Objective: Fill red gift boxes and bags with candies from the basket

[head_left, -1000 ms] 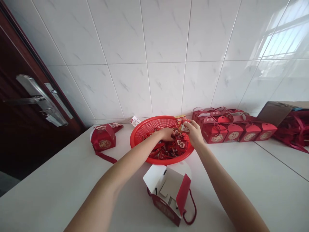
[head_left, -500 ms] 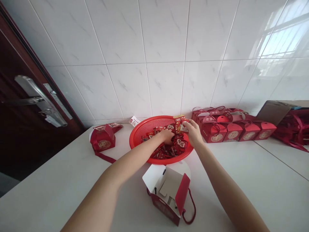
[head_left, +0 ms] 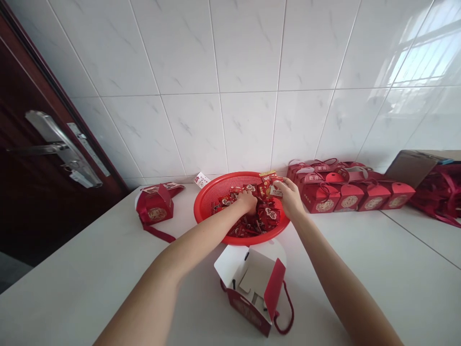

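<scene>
A red plastic basket (head_left: 200, 204) holds many red snack packets (head_left: 269, 216). Inside it, my left hand (head_left: 248, 201) reaches down among the packets with its fingers curled; the fingertips are hidden, so what they grip cannot be made out. At the basket's right rim, my right hand (head_left: 291, 196) pinches a red and gold snack packet (head_left: 267, 182) between thumb and fingers. Directly in front of the basket stands a red gift box (head_left: 248, 310), its flaps spread and its pale inside showing. A dark red cord handle (head_left: 291, 312) hangs from its right side.
Closed red gift boxes (head_left: 349, 197) stand in rows by the tiled wall at right, beside a bundle of dark red ribboned items (head_left: 437, 194). Another red box (head_left: 156, 207) with a trailing ribbon is at left. A dark door (head_left: 29, 192) borders the white table (head_left: 108, 269).
My left hand has shifted slightly among the packets, with its fingers more curled. My right hand keeps its packet at the rim. The whole view has moved a little.
</scene>
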### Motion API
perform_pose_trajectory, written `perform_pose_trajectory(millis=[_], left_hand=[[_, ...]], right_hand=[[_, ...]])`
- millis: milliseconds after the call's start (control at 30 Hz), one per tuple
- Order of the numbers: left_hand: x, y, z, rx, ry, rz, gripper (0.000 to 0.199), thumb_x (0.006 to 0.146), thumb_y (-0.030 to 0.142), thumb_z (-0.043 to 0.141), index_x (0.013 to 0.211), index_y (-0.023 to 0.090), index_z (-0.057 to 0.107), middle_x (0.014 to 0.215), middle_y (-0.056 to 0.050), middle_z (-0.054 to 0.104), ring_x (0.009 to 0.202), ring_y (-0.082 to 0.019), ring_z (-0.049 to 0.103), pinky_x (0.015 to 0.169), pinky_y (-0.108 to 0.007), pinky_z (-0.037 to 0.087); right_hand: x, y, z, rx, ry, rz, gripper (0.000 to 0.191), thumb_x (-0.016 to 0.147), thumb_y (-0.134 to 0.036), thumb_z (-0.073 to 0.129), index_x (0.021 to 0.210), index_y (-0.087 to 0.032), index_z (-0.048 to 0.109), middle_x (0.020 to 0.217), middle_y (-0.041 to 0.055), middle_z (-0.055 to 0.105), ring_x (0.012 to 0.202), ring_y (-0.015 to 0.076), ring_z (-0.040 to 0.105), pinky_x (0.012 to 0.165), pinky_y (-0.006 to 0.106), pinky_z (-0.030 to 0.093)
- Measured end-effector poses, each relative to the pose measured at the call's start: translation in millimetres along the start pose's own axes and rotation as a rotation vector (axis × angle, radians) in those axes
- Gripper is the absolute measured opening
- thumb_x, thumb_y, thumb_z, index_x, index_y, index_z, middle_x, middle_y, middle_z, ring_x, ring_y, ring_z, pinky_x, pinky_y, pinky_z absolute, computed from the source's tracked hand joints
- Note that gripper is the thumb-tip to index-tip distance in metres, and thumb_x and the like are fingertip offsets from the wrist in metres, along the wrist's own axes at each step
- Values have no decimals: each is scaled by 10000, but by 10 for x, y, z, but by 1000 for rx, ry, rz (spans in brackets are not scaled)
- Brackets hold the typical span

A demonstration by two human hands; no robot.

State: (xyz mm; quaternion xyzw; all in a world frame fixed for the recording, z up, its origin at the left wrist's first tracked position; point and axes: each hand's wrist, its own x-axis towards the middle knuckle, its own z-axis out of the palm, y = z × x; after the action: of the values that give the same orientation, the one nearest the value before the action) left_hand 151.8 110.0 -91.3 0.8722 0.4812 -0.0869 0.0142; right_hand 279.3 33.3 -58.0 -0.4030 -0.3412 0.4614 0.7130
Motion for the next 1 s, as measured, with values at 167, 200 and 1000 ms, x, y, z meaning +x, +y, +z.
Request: perform_pose_trajectory(millis=[167, 200, 1000], left_hand=[[-13, 2, -14, 25, -46, -44, 812, 710, 301, 738, 1478, 201, 492, 1531, -262, 414, 1375, -475, 416, 1044, -626, 399], [-8, -1, -11, 23, -41, -49, 841, 725, 306, 727, 1513, 242, 439, 1560, -239, 386, 1396, -472, 390, 1047, -640, 387], [-83, 7, -168, -25, -57, 232, 287, 755, 149, 641, 1019, 109, 746, 1150, -216, 715, 1063, -351, 675, 868, -406, 542]], right_hand=[[-5, -8, 2, -1, 3, 1, 191, 577, -286, 713, 729, -218, 618, 646, -34, 666, 577, 146, 593, 569, 281, 500], [-6, -11, 4, -3, 5, -1, 190, 575, -286, 711, 726, -216, 619, 645, -34, 664, 576, 144, 592, 570, 280, 500], [-4, 11, -8, -20, -29, -6, 220, 566, -314, 734, 732, -223, 623, 669, -23, 679, 622, 166, 612, 585, 291, 501]])
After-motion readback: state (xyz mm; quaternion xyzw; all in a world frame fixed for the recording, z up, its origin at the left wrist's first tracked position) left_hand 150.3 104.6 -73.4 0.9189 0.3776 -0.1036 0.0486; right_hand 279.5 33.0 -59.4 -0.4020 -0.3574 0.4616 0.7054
